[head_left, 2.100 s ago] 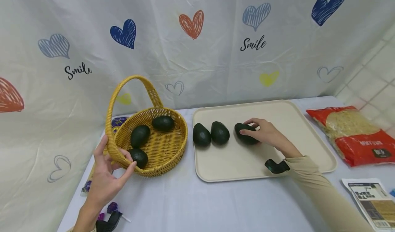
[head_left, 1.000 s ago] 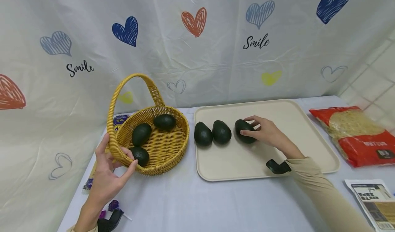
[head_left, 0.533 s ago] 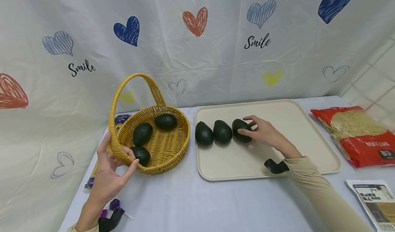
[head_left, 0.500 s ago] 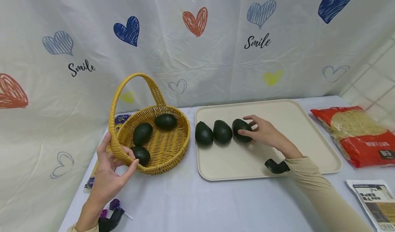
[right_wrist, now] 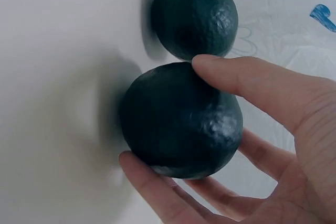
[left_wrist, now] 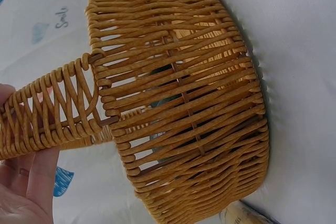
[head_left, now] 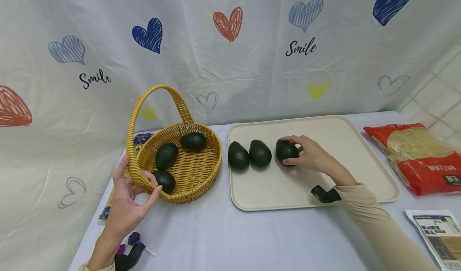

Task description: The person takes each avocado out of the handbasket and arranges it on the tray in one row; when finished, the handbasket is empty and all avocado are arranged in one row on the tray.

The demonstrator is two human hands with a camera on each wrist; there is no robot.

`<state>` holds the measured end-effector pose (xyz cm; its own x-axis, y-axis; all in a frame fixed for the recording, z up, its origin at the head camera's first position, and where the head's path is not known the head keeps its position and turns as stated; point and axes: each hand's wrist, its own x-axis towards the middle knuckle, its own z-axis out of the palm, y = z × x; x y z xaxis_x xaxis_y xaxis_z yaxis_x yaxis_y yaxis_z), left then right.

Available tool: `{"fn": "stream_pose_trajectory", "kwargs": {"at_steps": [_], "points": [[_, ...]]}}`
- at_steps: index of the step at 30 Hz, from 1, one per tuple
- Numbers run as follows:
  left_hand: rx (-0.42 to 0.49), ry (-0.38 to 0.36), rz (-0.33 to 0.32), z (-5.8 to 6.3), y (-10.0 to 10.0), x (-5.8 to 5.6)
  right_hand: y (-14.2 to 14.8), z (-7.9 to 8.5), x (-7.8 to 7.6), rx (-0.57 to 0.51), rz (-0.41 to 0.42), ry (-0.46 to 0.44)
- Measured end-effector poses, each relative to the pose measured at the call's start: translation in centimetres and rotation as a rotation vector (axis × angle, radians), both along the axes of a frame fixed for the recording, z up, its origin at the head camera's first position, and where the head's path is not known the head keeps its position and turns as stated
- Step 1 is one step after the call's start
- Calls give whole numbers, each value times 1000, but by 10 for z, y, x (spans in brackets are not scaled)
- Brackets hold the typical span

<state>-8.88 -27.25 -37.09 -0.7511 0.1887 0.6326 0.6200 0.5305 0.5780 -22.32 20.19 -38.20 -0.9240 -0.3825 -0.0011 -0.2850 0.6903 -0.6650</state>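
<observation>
In the head view, my left hand (head_left: pixel 127 207) grips the lower end of the handle of a yellow wicker basket (head_left: pixel 194 175). Inside the basket lie three dark green avocados, one (head_left: pixel 165 181) close to my left fingertips. On the cream tray (head_left: pixel 273 199), two avocados stand side by side near the left edge, one (head_left: pixel 238 156) outermost and another (head_left: pixel 260 153) touching or nearly touching it. To their right, my right hand (head_left: pixel 313 155) holds a third avocado (head_left: pixel 287 152) between thumb and fingers. The right wrist view shows that avocado (right_wrist: pixel 181 121) in the fingers, low over the tray.
A red and clear bag of pasta-like food (head_left: pixel 414 157) lies right of the tray. Nearer is a flat printed packet (head_left: pixel 437 235). A purple-and-yellow packet (head_left: pixel 108 207) sits partly under the basket, with a lollipop (head_left: pixel 134 238) nearby. A heart-printed curtain (head_left: pixel 252 63) hangs behind.
The avocado in my right hand has turned more upright. It came left beside the other two, then shifted slightly right again with the hand. My left hand stays on the basket handle.
</observation>
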Motion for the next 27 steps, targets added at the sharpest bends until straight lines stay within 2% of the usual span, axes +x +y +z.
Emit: {"fn": "stream_pose_trajectory", "kwargs": {"at_steps": [14, 23, 27], "points": [[27, -5, -12, 0, -1, 2, -9, -5, -2, -88, -43, -88], [3, -16, 14, 0, 1, 1, -6, -4, -1, -79, -16, -111], [11, -12, 2, 0, 0, 0, -3, -4, 0, -70, -18, -110]]}}
